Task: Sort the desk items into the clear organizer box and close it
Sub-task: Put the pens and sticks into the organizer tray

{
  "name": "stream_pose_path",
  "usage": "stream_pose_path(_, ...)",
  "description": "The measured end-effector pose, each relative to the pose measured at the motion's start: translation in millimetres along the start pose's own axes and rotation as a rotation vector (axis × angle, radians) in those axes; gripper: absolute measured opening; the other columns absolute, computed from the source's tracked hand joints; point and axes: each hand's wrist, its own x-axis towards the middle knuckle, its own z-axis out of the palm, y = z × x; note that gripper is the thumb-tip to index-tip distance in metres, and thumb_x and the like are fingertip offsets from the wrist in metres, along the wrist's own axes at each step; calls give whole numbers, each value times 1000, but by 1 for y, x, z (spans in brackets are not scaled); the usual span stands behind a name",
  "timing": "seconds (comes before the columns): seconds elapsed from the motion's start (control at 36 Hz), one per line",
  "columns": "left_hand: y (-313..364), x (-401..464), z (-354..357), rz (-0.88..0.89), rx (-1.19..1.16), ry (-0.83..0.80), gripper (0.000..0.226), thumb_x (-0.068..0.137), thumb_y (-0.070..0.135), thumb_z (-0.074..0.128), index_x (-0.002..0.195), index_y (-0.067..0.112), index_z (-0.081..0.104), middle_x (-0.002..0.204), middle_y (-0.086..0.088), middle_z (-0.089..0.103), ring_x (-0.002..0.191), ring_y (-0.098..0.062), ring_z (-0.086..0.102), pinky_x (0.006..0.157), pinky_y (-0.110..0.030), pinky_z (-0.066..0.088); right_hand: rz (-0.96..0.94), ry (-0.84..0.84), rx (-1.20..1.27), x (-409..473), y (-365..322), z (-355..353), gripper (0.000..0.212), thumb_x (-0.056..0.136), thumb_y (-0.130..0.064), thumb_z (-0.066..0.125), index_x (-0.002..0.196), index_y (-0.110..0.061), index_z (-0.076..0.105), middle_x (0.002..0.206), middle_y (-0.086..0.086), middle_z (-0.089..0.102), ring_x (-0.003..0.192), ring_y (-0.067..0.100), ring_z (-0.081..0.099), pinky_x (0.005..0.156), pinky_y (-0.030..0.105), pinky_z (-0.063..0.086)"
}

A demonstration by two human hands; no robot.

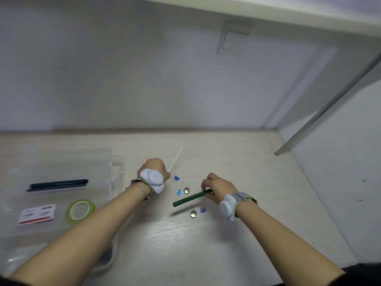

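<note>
Pale wood desk [237,162] against a white wall, right hand [216,187] pinching a green pencil [190,198], left hand [153,168] curled around what's probably a thin white stick [175,158], blue clips [179,191] and glass beads [186,190] between them, clear organizer box [61,162] open far left holding green tape [80,210]

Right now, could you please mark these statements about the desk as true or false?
1. The right hand grips a green stick. True.
2. The roll of green tape lies in the clear organizer box. True.
3. Both glass beads are in the box. False: they lie on the desk between the hands.
4. The left hand holds the tape. False: it holds a thin white stick.
5. The box is closed. False: it lies open.
</note>
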Motion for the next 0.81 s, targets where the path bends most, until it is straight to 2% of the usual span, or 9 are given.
stream_pose_path(0.11, -5, -8, -19, 27, -38, 60, 19, 82, 21, 60, 84, 6, 70, 98, -13, 71, 85, -28, 63, 75, -29, 50, 3, 52, 1, 7, -9, -18, 21, 90, -20, 56, 110, -14, 58, 119, 6, 50, 98, 29, 58, 75, 35, 50)
stream_pose_path(0.31, -34, -27, -62, 60, -89, 173, 17, 81, 22, 61, 81, 7, 70, 97, -14, 72, 94, -32, 65, 78, -30, 51, -11, 161, -3, 23, -48, -47, 19, 90, -23, 57, 107, -15, 59, 117, 4, 52, 96, 26, 59, 72, 32, 46)
stream_pose_path(0.47, -75, -42, -93, 45, -136, 235, 15, 80, 23, 62, 75, 11, 70, 96, -12, 72, 94, -31, 65, 79, -29, 51, -45, 209, -31, 43, -94, -63, 19, 91, -24, 56, 107, -14, 59, 117, 3, 53, 97, 27, 58, 73, 33, 47)
stream_pose_path(0.67, -129, -55, -124, 58, -200, 309, 16, 81, 23, 66, 81, 8, 72, 92, -11, 73, 91, -27, 65, 74, -24, 46, -95, 244, -43, 63, -150, -71, 20, 92, -25, 55, 109, -14, 58, 117, 5, 55, 102, 29, 57, 75, 33, 46)
stream_pose_path(0.81, -174, -67, -148, 28, -223, 374, 16, 81, 25, 68, 83, 10, 73, 89, -9, 74, 87, -25, 68, 78, -27, 51, -115, 251, -24, 78, -194, -70, 20, 91, -26, 55, 108, -15, 58, 116, 4, 57, 103, 28, 56, 70, 29, 39)
